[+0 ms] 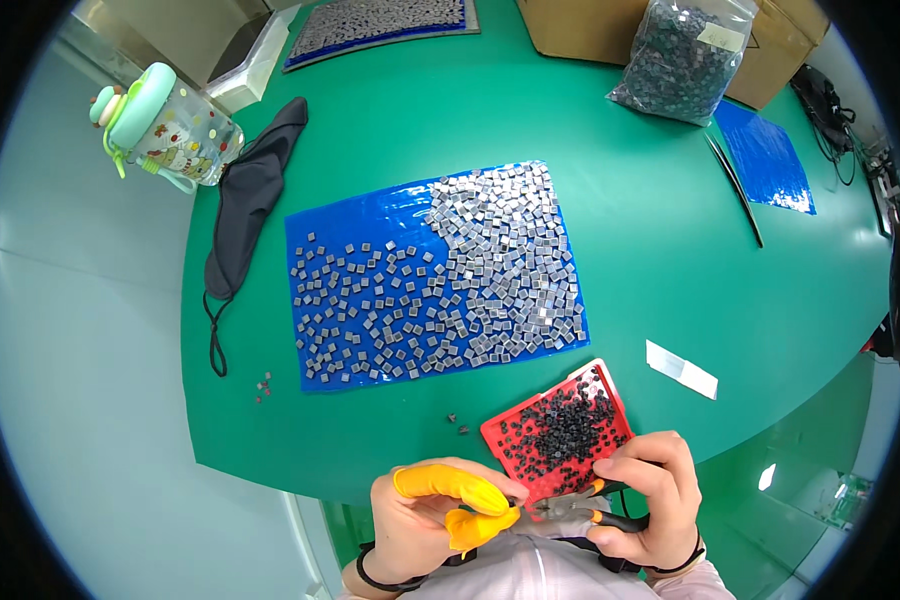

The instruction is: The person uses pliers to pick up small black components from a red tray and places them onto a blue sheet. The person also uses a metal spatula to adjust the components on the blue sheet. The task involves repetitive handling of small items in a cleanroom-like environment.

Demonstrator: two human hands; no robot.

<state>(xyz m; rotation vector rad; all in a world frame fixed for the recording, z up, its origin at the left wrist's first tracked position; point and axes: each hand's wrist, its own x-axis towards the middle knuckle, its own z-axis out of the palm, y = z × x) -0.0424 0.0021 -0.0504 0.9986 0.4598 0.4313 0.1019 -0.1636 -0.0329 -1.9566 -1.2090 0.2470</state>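
Note:
At the near edge of the table, my left hand [402, 522] wears yellow finger cots [450, 486] on its thumb and finger. Their tips pinch together on a small dark part [514, 503], mostly covered. My right hand [662, 490] grips small pliers [562, 505] with black and orange handles, thumb on one side and fingers on the other. The plier jaws point left toward the pinched part. Just beyond both hands, a red tray [530, 403] sits tilted in view, holding many tiny black pieces [567, 425].
Beyond the tray, a blue sheet [355, 222] carries many small grey square pieces [510, 265]. At left lie a dark cloth mask [250, 205] and a bottle [185, 130]. Tweezers [738, 190], a bag of pieces [685, 65] and a cardboard box [575, 30] stand far right.

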